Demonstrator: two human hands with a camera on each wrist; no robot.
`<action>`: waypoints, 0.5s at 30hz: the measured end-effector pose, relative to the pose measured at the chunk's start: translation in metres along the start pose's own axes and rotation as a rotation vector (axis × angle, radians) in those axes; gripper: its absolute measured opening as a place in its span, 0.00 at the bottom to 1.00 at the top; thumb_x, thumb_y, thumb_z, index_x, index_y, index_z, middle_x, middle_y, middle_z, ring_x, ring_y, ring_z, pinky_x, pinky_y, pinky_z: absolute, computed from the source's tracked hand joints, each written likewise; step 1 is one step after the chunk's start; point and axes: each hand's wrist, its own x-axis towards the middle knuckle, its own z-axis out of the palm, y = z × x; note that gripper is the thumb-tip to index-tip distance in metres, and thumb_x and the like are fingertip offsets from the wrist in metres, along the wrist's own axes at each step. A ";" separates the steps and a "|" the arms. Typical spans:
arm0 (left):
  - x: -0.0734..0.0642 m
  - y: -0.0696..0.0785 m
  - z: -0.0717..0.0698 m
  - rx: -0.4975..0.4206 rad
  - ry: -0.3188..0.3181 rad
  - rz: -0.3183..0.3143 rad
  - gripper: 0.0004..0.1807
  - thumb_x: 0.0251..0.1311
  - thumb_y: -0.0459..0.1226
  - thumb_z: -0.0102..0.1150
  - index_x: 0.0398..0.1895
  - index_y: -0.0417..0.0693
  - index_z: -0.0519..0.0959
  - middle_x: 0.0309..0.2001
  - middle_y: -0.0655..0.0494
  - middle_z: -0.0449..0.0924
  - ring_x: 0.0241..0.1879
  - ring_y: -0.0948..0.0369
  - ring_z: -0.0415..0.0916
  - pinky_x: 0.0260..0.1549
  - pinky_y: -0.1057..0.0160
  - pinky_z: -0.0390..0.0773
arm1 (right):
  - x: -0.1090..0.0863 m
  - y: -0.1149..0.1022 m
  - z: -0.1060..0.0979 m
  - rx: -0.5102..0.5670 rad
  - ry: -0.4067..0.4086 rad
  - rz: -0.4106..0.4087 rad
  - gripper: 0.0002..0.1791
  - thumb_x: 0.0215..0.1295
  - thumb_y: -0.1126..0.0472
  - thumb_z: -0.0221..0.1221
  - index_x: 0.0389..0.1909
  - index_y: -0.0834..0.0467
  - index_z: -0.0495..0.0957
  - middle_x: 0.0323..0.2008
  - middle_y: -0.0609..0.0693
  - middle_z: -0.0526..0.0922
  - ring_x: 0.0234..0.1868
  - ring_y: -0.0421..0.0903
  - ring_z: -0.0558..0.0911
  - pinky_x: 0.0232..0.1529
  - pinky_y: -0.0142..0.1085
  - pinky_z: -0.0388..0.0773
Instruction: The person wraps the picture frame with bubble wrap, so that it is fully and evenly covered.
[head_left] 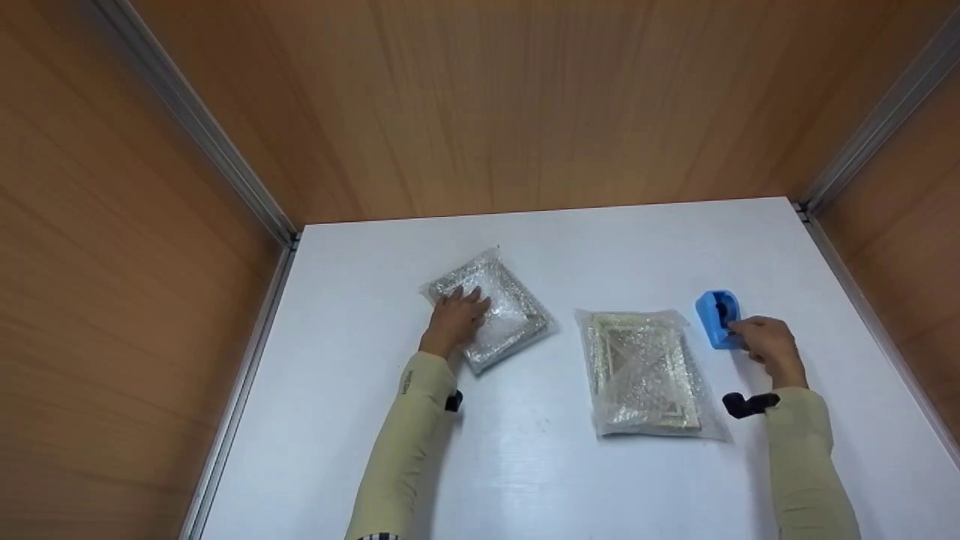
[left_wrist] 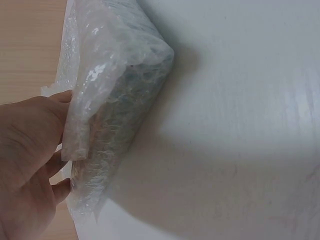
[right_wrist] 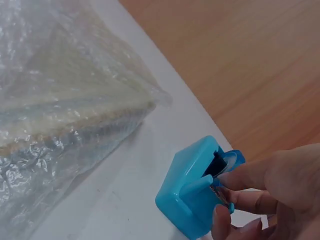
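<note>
My left hand (head_left: 454,324) rests with spread fingers on a bubble-wrapped, flat rectangular package (head_left: 508,296), which lies at an angle left of the middle of the table. In the left wrist view, its fingers (left_wrist: 61,190) touch the loose edge of the bubble wrap (left_wrist: 100,75). At the right, my right hand (head_left: 772,346) pinches the front end of a blue tape dispenser (head_left: 709,319), near its toothed cutting edge. In the right wrist view, thumb and fingers close on the dispenser (right_wrist: 187,192) beside its roll; whether they hold a tape end is hard to tell.
A second bubble-wrapped package, showing a pale picture frame (head_left: 641,367), lies between the two hands, just left of the dispenser. The white table (head_left: 510,480) is bounded by wood-grain panels (head_left: 540,105) at the back and both sides, with metal rails (head_left: 217,150) at the corners.
</note>
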 end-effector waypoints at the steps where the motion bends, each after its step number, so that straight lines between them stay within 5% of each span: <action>1: 0.000 0.000 0.000 0.000 -0.001 0.001 0.25 0.70 0.43 0.49 0.69 0.59 0.66 0.73 0.54 0.57 0.73 0.44 0.50 0.68 0.40 0.54 | 0.001 0.001 0.000 0.030 -0.006 0.010 0.27 0.69 0.48 0.50 0.55 0.68 0.71 0.35 0.49 0.79 0.34 0.41 0.76 0.38 0.34 0.76; 5: -0.001 0.000 0.000 0.006 0.002 0.006 0.24 0.70 0.43 0.49 0.69 0.59 0.66 0.73 0.53 0.57 0.73 0.44 0.51 0.67 0.40 0.55 | 0.003 0.005 0.001 0.168 -0.018 0.046 0.19 0.69 0.50 0.52 0.48 0.62 0.73 0.27 0.41 0.77 0.27 0.36 0.75 0.34 0.31 0.77; 11: -0.002 0.001 0.002 0.023 0.024 0.018 0.24 0.69 0.43 0.50 0.68 0.58 0.67 0.72 0.53 0.59 0.72 0.44 0.52 0.67 0.40 0.56 | 0.002 0.011 0.003 0.423 -0.029 0.111 0.12 0.67 0.52 0.57 0.43 0.55 0.73 0.30 0.42 0.77 0.31 0.37 0.79 0.38 0.29 0.80; 15: -0.002 0.001 0.002 0.039 0.039 0.026 0.24 0.69 0.42 0.50 0.68 0.58 0.68 0.72 0.52 0.60 0.71 0.43 0.54 0.66 0.40 0.57 | -0.001 0.012 0.004 0.487 -0.037 0.120 0.13 0.65 0.51 0.59 0.44 0.54 0.73 0.34 0.43 0.76 0.34 0.38 0.79 0.42 0.30 0.80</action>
